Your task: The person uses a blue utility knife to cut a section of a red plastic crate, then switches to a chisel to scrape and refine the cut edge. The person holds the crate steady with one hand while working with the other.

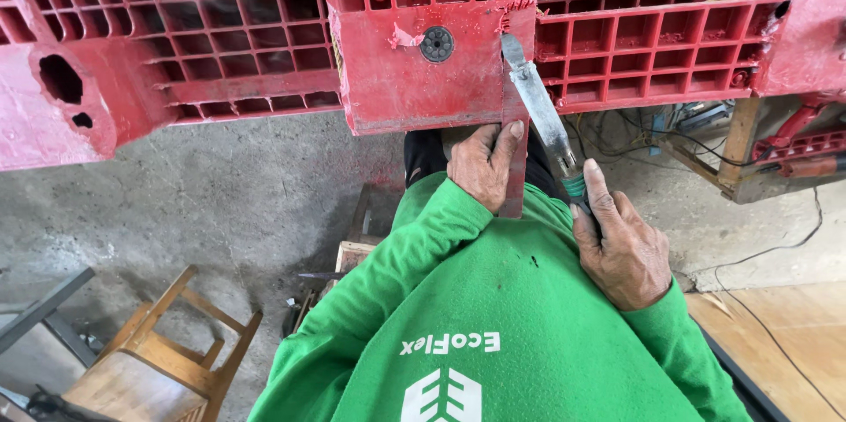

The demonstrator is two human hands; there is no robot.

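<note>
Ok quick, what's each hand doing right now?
Left hand: closed on the red strip.
Right hand: closed on the knife.

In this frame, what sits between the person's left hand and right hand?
In the head view, a red plastic strip held by the left hand stands there, beside the flat metal blade gripped by the right hand.

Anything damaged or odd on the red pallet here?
Yes. The pallet has jagged holes in its left block, and the centre block's right edge looks cracked and ragged where the right hand sets a blade; the left hand steadies a red strip.
</note>
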